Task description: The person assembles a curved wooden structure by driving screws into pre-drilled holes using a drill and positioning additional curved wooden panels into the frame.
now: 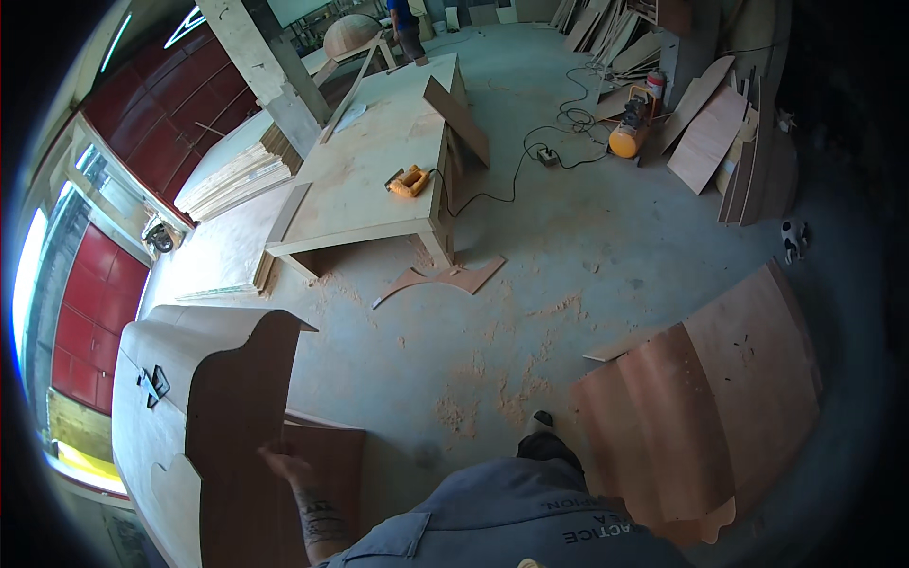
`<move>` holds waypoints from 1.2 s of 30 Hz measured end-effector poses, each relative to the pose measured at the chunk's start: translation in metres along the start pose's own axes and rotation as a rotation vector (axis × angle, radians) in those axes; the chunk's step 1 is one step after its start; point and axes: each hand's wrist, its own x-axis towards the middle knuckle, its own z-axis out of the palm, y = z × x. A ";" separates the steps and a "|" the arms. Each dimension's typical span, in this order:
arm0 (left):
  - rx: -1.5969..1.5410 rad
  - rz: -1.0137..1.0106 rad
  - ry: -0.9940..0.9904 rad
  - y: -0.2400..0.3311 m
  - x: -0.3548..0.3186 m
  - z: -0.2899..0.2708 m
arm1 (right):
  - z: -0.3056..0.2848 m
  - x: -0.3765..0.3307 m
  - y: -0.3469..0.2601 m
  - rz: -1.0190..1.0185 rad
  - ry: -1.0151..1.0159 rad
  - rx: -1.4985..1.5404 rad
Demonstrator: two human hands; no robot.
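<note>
At the lower left, my left hand (287,464) is held with its fingers apart and nothing visible in it. It is beside a large curved wooden structure (241,407) with a brown, wavy-edged side and a pale top; whether they touch I cannot tell. On that top lies a small blue and black tool (152,386), its kind unclear. A brown flat panel (336,464) stands behind my hand, low by the structure. My right hand does not show. To my right is a curved brown sheet (653,407) joined to a paler panel (753,350).
A wooden worktable (379,151) bears an orange jigsaw (408,181), its cord trailing across the floor. A curved offcut (440,277) and sawdust (457,415) lie nearby. Stacked sheets (237,175), an orange compressor (628,137) and leaning boards (705,133) stand around. A person (407,28) is far back.
</note>
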 end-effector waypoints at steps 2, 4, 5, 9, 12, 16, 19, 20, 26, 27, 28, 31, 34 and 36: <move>0.327 -0.494 -0.188 -0.086 -0.063 0.018 | -0.015 0.031 -0.110 -0.282 -0.201 -0.309; 0.792 -0.942 -0.529 -0.142 -0.122 0.051 | 0.022 0.041 -0.224 -0.433 0.000 0.040; 1.022 -1.118 -0.786 -0.169 -0.149 0.078 | 0.022 0.032 -0.281 -0.583 0.100 -0.022; 1.326 -0.539 -1.849 -0.240 -0.183 0.176 | 0.038 0.018 -0.501 -0.876 0.045 0.069; 1.299 -0.322 -1.959 -0.270 -0.147 0.226 | 0.056 -0.030 -0.625 -0.963 -0.057 0.154; 1.408 -0.040 -1.970 -0.302 -0.067 0.279 | 0.068 -0.030 -0.705 -1.037 -0.037 -0.004; 1.392 -0.180 -1.761 -0.340 0.004 0.351 | 0.045 0.071 -0.675 -0.953 0.227 0.000; 1.379 -0.185 -1.800 -0.360 0.026 0.378 | 0.043 0.084 -0.653 -0.836 0.346 -0.018; 1.192 -0.645 -1.010 -0.451 0.100 0.551 | 0.068 0.021 -0.608 -0.234 -0.027 -0.005; 1.168 -0.685 -1.055 -0.455 0.101 0.600 | 0.076 0.018 -0.608 -0.140 -0.030 0.065; 1.147 -0.724 -1.099 -0.463 0.104 0.643 | 0.084 0.016 -0.616 -0.090 -0.031 0.125; 1.140 -0.687 -1.253 -0.494 0.110 0.760 | 0.109 0.018 -0.659 -0.018 -0.040 0.264; 1.268 -0.428 -1.477 -0.528 0.114 0.863 | 0.131 0.034 -0.723 0.025 -0.074 0.379; 1.258 -0.267 -1.562 -0.552 0.119 0.926 | 0.143 0.051 -0.780 0.050 -0.110 0.455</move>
